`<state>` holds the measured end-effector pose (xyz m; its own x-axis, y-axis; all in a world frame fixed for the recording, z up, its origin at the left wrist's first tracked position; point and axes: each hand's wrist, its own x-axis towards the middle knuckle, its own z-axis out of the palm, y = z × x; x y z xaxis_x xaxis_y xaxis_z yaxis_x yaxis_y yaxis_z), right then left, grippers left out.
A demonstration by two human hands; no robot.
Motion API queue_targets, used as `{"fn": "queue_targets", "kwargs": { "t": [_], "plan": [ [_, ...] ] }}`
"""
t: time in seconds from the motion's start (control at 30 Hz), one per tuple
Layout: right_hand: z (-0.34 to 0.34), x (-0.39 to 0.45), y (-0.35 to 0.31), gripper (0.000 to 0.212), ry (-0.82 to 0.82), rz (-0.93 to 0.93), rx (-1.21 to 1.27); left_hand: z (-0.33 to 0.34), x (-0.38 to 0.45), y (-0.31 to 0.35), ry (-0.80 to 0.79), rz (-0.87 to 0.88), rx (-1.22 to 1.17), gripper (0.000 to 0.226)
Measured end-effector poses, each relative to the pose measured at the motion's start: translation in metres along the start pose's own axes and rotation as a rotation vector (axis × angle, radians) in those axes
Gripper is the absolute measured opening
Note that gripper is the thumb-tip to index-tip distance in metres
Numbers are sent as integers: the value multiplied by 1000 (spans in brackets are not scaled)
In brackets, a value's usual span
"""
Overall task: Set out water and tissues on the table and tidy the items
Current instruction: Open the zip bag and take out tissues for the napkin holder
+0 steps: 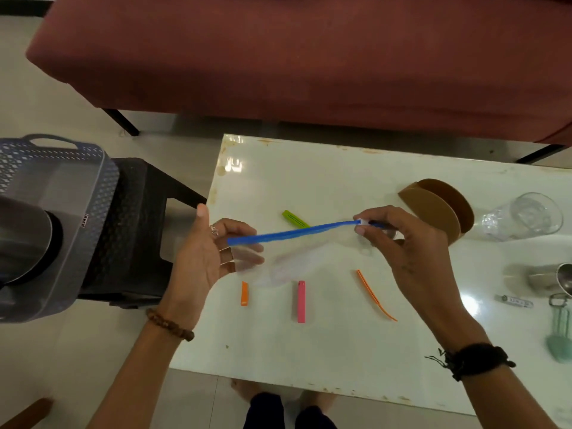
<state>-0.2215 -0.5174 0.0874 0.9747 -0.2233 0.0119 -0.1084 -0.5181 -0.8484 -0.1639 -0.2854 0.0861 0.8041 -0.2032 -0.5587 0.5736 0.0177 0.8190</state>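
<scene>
small label on grey basket [55, 193], lettering too blurred to read

A maroon sofa [309, 57] is seen across the far side, on black legs. A black stool [139, 230] is placed left of the table, and a grey basket [55, 193] is set on it. Pale floor tiles [46, 88] are laid beneath. On the table's right part a green clip [295, 219], a short orange clip [244, 293], a pink clip [301, 301] and a long orange clip [376, 295] are spread apart.
</scene>
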Motion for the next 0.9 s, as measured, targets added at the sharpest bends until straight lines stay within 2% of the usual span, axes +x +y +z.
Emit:
{"fn": "queue_targets", "kwargs": {
  "t": [0.07, 0.17, 0.2, 0.27, 0.33, 0.4, 0.47, 0.53, 0.6, 0.67, 0.73, 0.83, 0.9],
  "plan": [
    [-1, 4, -7, 17, -41, -44, -2, 4, 0, 8, -98, -57, 129, 69],
    [4, 9, -19, 12, -110, -130, -57, 16, -3, 8, -257, 137, 391, 27],
    [6, 11, -22, 12, -119, -142, -70, 20, -4, 6, -276, 163, 425, 19],
    [12, 13, -28, 20, -93, -105, -69, 24, -1, 5, -235, 162, 400, 22],
    [19, 11, -35, 38, -3, -39, -95, 29, 2, 4, -141, 156, 352, 24],
    [28, 5, -45, 47, 79, -29, -94, 34, 3, 3, -90, 138, 271, 20],
    [39, -2, -52, 45, 48, -2, -31, 38, 1, 1, -86, 133, 187, 15],
    [49, -7, -55, 37, -53, 100, 83, 39, 0, 0, -85, 136, 163, 13],
    [50, -10, -54, 29, -80, 100, 126, 37, -1, -1, -66, 138, 146, 13],
    [43, -10, -51, 37, -46, 17, 30, 36, -4, -3, -27, 134, 126, 14],
    [36, -8, -49, 30, -52, -41, -187, 33, -6, -5, 22, 159, 143, 15],
    [35, -6, -44, 28, -151, 9, -552, 32, -7, -9, 45, 223, 201, 16],
    [40, -9, -47, 29, -187, 51, -637, 35, -9, -12, 38, 259, 257, 16]
  ]
}}
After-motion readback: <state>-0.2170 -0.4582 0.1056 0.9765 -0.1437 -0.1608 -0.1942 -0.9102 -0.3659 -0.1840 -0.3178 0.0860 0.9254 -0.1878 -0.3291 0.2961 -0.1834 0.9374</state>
